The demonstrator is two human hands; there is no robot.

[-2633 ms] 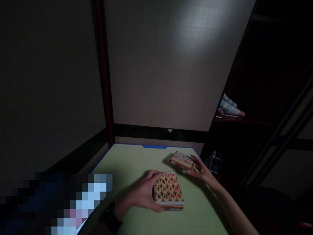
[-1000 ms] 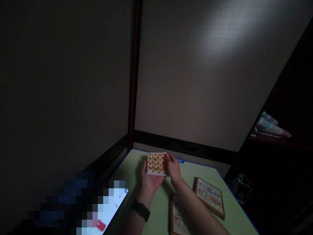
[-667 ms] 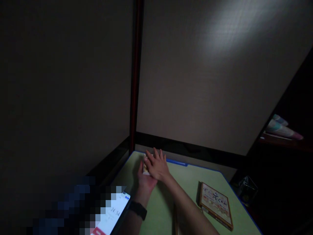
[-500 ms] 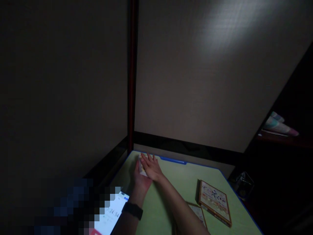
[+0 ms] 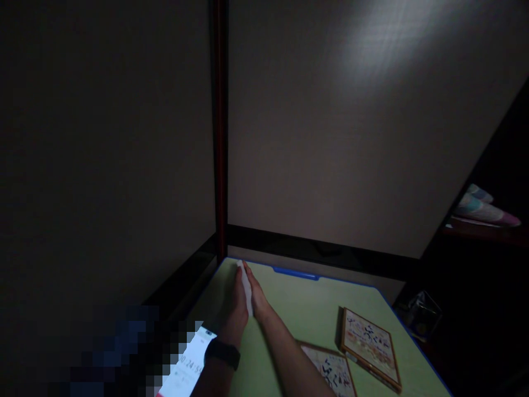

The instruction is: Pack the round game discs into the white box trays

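A thin white item (image 5: 246, 289), seen edge-on, stands upright between my palms near the far left of the green table (image 5: 289, 309). On its left side, my left hand (image 5: 238, 300) presses against it, a dark band round the wrist. My right hand (image 5: 257, 292) lies along its other side, fingers pointing away. One flat box with a printed cover (image 5: 370, 344) rests at the right of the table. Another printed box (image 5: 333, 372) is nearer, partly hidden by my right forearm.
A lit phone (image 5: 185, 364) showing a timer is at the lower left. Walls rise behind and left of the table. A blue handle (image 5: 296, 273) lies on the far edge. Right of the table is a clear-sided container (image 5: 424, 314); patterned cloth (image 5: 483, 207) lies on a shelf.
The white item has turned from showing its patterned face to edge-on. My right hand has rolled off its face to its right side. More of the nearer box shows.
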